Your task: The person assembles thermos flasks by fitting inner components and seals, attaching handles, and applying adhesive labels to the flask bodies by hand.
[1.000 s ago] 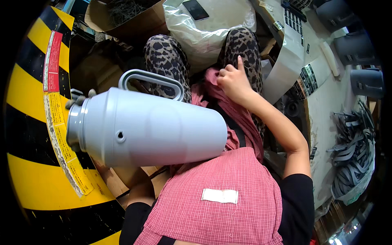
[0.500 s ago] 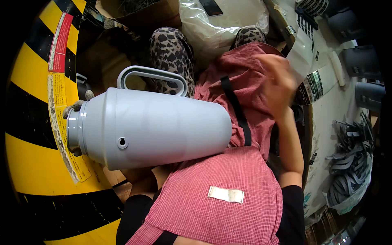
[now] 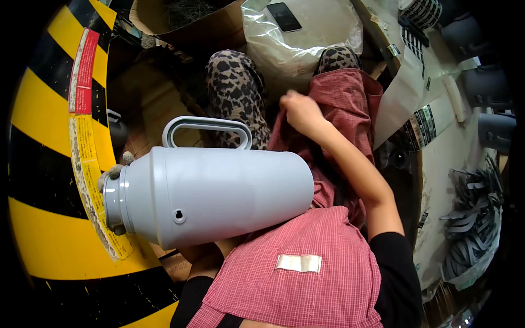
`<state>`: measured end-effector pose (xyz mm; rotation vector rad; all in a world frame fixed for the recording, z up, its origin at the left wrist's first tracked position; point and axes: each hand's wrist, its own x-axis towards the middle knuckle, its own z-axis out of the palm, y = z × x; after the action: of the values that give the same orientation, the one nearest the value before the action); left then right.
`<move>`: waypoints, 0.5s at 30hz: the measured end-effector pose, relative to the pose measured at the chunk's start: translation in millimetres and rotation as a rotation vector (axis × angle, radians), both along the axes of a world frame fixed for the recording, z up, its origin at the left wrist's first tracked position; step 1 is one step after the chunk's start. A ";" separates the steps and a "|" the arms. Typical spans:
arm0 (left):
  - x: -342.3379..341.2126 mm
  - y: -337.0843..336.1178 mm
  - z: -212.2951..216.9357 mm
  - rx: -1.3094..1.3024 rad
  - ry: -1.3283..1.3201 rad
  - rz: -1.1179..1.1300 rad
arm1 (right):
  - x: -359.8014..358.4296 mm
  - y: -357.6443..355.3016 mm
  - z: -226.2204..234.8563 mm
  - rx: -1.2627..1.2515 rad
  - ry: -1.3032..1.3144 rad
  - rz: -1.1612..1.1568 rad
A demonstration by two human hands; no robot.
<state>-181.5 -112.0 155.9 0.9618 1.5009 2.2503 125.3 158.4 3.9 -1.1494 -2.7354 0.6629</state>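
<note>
A big grey jug [image 3: 213,197] with a looped handle [image 3: 206,128] is lying on its side across the person's lap, its rounded base pressing against the red checked apron [image 3: 306,262] and its neck pointing toward the yellow and black striped guard [image 3: 49,164] on the left; lying this way it is being braced by the body, probably so the neck end can be worked on. A gloved left hand [image 3: 112,172] is showing only as a few pale fingers at the neck rim, and its grip appears to be closing on the jug's neck, though most of the hand is hidden behind the body of the jug. The right hand [image 3: 301,112] is reaching away from the jug and pinching a fold of the apron over the right knee, fingers curled shut on the cloth, apparently tugging it straight. Beyond the knees in spotted trousers [image 3: 235,93] a clear plastic bag [image 3: 306,38] is lying with a dark phone [image 3: 287,16] on it. On the right, a pale worktop [image 3: 454,142] is carrying grey parts [image 3: 476,240], too curved and small at the rim to identify. The jug's mouth and whatever is under it are not visible.
</note>
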 end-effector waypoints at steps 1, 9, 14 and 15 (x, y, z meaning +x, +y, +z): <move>-2.3 -1.1 1.9 0.003 0.010 0.011 | 2.0 1.4 21.8 0.165 0.346 -0.015; -6.1 1.1 15.5 -0.005 0.086 0.023 | -117.6 6.9 67.4 -0.075 0.861 0.197; 5.2 13.8 16.6 -0.022 0.107 -0.030 | -78.1 30.7 51.5 -0.143 0.911 0.262; 7.4 17.2 15.4 -0.030 0.108 -0.042 | -51.1 34.5 53.3 -0.103 0.814 0.149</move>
<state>-174.1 -94.8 171.3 1.1118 1.5390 2.1715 74.2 192.9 57.3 -0.5053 -2.1014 1.0203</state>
